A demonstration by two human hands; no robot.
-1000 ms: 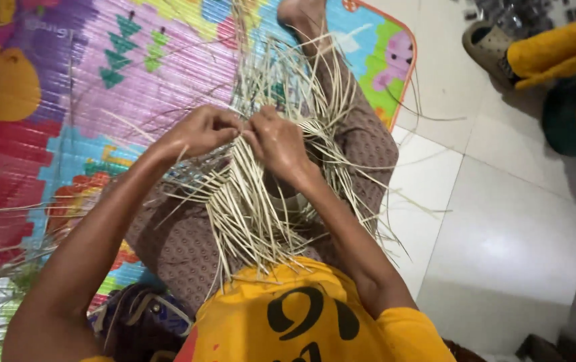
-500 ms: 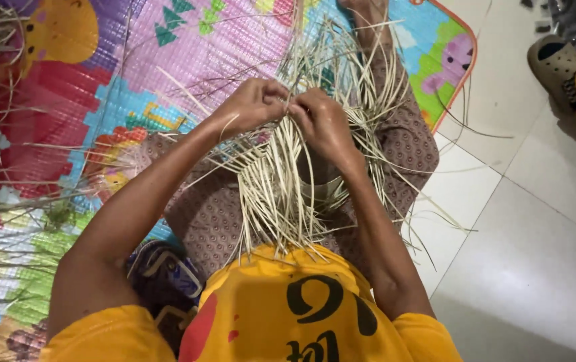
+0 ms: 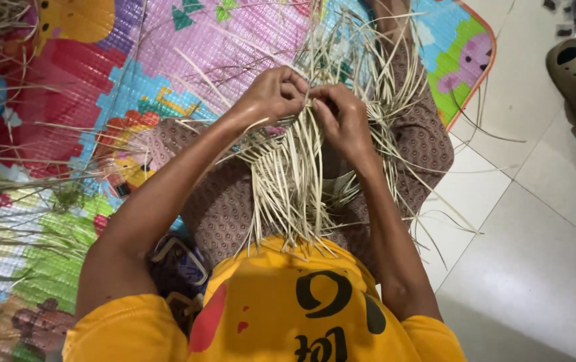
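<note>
At the far left of the frame, loose pale strips [image 3: 6, 181] are scattered over a colourful patterned play mat [image 3: 66, 87], apparently kept within reach as spare stock. Toward the upper centre, the left hand [image 3: 271, 97] is curled, its fingers pressed together around a few strands, so that the worked edge seems to be kept taut. Just beside it, and touching it at the fingertips, the right hand [image 3: 341, 117] is seen pinching a single strand between thumb and forefinger. Between and below both hands, the half-woven bundle of straw strips [image 3: 294, 181] is held over the lap, its free ends fanned downward toward the yellow shirt [image 3: 281, 308] and upward past the knees in brown patterned trousers [image 3: 429, 144]. The many crossing loose ends are judged to crowd the fingers. At the upper right, a grey sandal [image 3: 573, 67] is left on the white tiled floor [image 3: 536, 255], well apart from the work.
</note>
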